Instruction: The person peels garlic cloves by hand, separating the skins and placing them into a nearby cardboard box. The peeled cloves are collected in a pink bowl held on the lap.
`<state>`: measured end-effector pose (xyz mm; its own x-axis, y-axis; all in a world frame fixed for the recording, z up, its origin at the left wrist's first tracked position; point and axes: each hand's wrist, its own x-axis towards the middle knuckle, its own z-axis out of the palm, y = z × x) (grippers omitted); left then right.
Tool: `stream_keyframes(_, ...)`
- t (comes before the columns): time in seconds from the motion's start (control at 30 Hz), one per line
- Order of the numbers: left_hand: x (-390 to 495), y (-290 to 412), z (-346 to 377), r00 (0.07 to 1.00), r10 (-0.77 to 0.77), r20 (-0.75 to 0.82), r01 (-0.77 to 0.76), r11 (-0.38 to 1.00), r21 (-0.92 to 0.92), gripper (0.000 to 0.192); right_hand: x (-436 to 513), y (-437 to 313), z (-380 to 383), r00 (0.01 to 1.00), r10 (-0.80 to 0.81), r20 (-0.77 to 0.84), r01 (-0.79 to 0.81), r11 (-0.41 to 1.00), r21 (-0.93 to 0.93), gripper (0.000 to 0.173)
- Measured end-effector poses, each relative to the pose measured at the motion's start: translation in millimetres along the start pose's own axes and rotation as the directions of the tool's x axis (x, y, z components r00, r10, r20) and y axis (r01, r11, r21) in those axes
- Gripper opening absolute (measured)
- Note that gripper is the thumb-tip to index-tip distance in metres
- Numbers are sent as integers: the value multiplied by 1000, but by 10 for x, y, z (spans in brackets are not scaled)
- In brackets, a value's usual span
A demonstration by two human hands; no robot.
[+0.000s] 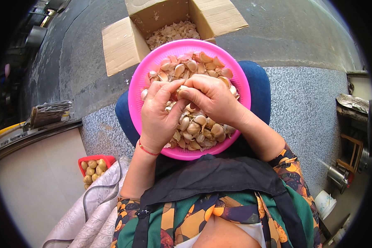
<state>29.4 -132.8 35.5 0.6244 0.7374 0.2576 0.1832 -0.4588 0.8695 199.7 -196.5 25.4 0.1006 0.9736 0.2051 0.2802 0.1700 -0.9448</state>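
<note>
A round pink plastic colander (190, 156) rests on my lap, loaded with unpeeled garlic cloves (193, 127) at the near side and more cloves (179, 69) at the far side. Above its middle, my left hand (160, 108) and my right hand (209, 96) meet at the fingertips. They pinch one garlic clove (182, 89) between them, partly hidden by the fingers. Beyond the colander's far rim stands an open cardboard box (121, 46) with garlic skins (175, 32) inside.
A red plastic basket of potatoes (94, 170) sits at lower left beside a patterned cloth (93, 201). On the right are a metal pot (338, 175) and a white bucket (325, 203). Grey concrete floor (285, 37) stretches past the speckled step (300, 108).
</note>
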Motion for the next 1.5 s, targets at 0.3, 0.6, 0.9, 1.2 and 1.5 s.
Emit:
stream_keyframes(0.3, -22, -16, -73, 978, -207, 24, 198, 886, -419, 31, 7, 43, -159, 940, 308, 148, -341, 876, 342, 24)
stream_keyframes(0.6, -62, -73, 18, 989, -126, -84, 79, 905, -419, 18, -84, -191, -134, 972, 225, 68, -235, 918, 318, 14)
stream_keyframes(0.9, -15, -107, 23, 926, 357, -126, -296, 890, 347, 24, -105, -170, -41, 833, 485, 265, -534, 583, 612, 22)
stream_keyframes(1.2, 33, -112, -257, 992, 58, 108, -108, 825, 555, 52, -63, 51, -369, 992, 51, -112, -81, 956, -281, 28)
stream_keyframes(1.5, -277, -119, 304, 776, 270, 570, -549, 734, 399, 46, -437, 407, -164, 991, -88, -103, -3, 746, -666, 49)
